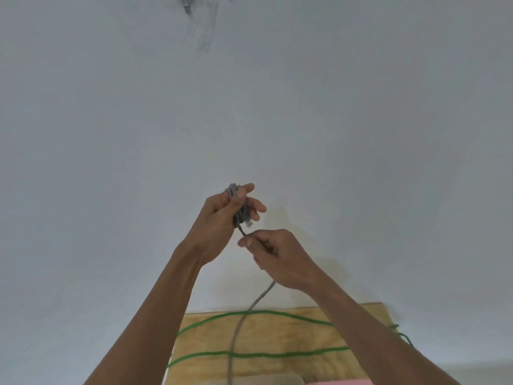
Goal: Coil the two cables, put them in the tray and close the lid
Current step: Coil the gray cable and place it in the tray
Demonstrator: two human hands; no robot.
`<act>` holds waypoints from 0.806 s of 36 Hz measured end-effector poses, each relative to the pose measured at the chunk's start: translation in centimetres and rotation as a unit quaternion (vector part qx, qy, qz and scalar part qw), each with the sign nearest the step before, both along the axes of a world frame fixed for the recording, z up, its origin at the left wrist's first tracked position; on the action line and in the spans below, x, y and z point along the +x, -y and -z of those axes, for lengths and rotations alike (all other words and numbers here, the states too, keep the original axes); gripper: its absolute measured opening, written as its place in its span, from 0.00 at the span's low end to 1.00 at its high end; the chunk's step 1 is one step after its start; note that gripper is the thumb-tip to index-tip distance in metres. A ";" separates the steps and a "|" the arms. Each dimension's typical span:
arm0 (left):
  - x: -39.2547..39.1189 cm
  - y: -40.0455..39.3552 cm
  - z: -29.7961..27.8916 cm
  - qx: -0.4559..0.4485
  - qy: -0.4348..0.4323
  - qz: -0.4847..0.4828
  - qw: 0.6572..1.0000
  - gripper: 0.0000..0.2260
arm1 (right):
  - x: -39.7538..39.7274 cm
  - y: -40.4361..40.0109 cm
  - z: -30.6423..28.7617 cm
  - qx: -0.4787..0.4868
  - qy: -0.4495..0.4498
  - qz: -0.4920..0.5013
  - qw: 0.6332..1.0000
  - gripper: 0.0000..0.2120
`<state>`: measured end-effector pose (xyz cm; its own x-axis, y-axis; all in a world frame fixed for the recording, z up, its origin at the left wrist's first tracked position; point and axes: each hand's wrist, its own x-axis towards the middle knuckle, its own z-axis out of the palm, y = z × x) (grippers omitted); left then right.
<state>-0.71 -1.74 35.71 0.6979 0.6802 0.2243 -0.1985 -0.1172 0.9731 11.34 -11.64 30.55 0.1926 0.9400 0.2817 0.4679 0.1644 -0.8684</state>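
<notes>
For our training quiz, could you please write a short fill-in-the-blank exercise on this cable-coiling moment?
1. The coiled bundle in the left hand is the ____ cable.
2. The right hand pinches the same cable just ____ the bundle.
3. The cable lying uncoiled across the wooden board is ____.

Missing words: grey; below; green

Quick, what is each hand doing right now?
Left hand: closed around the coiled grey cable.
Right hand: fingers pinching the same cable's loose part.

Soft, even, cool light fills the scene, without glare. Faint shadows fall on the wall (291,218) beside the hands. The picture is slightly soft; wide-angle distortion bends the edges.
</notes>
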 end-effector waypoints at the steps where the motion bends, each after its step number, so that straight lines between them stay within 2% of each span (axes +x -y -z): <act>1: -0.3 -0.1 0.1 0.028 -0.027 -0.007 0.999 0.16 | 0.2 0.2 -0.5 0.007 0.031 -0.001 0.999 0.15; 4: -0.9 -0.5 0.5 0.097 -0.118 -0.005 0.988 0.20 | 1.2 0.4 -2.8 0.009 0.095 -0.008 0.995 0.11; 6: -1.1 -0.2 0.4 0.111 -0.150 0.034 0.982 0.23 | 2.1 0.3 -4.7 0.012 0.113 -0.033 0.993 0.08; 8: -1.1 0.2 0.2 0.113 -0.164 0.071 0.977 0.25 | 2.8 0.1 -6.3 0.014 0.099 -0.068 0.993 0.05; 11: -0.8 0.9 0.1 0.070 -0.181 0.104 0.976 0.29 | 4.2 -0.5 -7.8 0.048 0.105 -0.046 0.992 0.08; 15: -0.4 1.3 0.1 -0.010 -0.124 0.130 0.984 0.31 | 5.6 -1.5 -8.2 0.078 0.051 -0.059 0.994 0.09; 19: -0.3 1.7 -0.2 -0.051 -0.075 0.152 0.984 0.27 | 6.2 -2.0 -6.3 0.099 -0.102 -0.068 0.987 0.04; 24: -0.1 2.7 -0.4 -0.104 0.017 0.193 0.976 0.26 | 5.1 -2.4 -2.5 0.095 -0.188 -0.011 0.978 0.09; 26: 0.4 3.1 -0.5 -0.106 0.046 0.184 0.976 0.26 | 3.6 -2.1 -1.5 0.069 -0.225 -0.025 0.972 0.17; 27: 0.6 3.1 -0.6 -0.112 0.057 0.180 0.976 0.26 | 2.9 -1.9 -1.1 0.047 -0.224 -0.017 0.973 0.23; 29: 0.9 3.0 -0.7 -0.118 0.067 0.171 0.976 0.25 | 1.4 -1.4 -0.3 0.009 -0.170 0.016 0.985 0.23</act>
